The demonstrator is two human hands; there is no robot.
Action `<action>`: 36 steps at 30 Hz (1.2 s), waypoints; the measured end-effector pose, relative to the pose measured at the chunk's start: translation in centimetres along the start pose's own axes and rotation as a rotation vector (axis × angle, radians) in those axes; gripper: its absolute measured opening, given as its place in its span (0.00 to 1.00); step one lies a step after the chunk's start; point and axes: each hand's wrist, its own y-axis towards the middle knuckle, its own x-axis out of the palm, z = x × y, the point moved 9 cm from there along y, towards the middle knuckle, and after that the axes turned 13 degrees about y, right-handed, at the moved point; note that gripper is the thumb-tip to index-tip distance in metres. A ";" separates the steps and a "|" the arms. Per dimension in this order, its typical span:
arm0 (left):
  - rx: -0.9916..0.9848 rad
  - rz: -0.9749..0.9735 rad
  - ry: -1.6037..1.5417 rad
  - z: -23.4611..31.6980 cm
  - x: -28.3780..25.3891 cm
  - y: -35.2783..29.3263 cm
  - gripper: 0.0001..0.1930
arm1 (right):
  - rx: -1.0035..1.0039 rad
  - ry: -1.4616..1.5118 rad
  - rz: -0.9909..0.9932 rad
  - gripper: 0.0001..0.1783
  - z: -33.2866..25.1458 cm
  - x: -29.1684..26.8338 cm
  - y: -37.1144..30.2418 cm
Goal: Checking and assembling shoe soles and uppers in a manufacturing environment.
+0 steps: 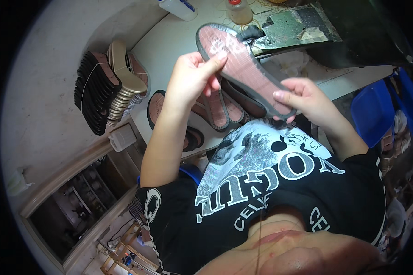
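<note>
Both my hands hold up a shoe sole [243,66], pinkish-brown on its face with a dark grey rim, slanting from upper left to lower right above a white table [170,41]. My left hand [192,75] grips its upper end, thumb pressed on the face. At the lower end, my right hand [303,98] pinches the rim. Under the held sole lie more soles of the same kind [220,110] on the table's near edge.
A bundled stack of dark and tan soles [108,87] leans at the left of the table. Two plastic bottles [238,10] stand at the far side beside a stained green board [293,25]. A blue bin [376,110] sits at the right. A small white box [122,136] hangs at the table's corner.
</note>
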 end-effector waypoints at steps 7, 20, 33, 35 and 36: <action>0.167 0.067 -0.204 1.0 -2.8 1.7 0.15 | -0.146 0.096 -0.034 0.17 -1.6 2.4 2.7; 0.424 0.196 -0.821 0.8 0.3 -5.9 0.15 | -0.380 -0.208 -0.124 0.07 -5.4 7.7 1.8; -0.698 0.889 0.918 -25.6 -8.6 -13.1 0.48 | -0.220 -1.185 -0.256 0.44 1.4 9.3 3.6; -0.521 0.956 0.743 -24.0 -8.1 -13.5 0.54 | -0.212 -1.185 -0.289 0.39 0.6 9.9 3.4; -0.463 1.078 0.873 -21.8 -7.9 -14.3 0.48 | -0.251 -1.142 -0.338 0.36 0.5 10.5 3.6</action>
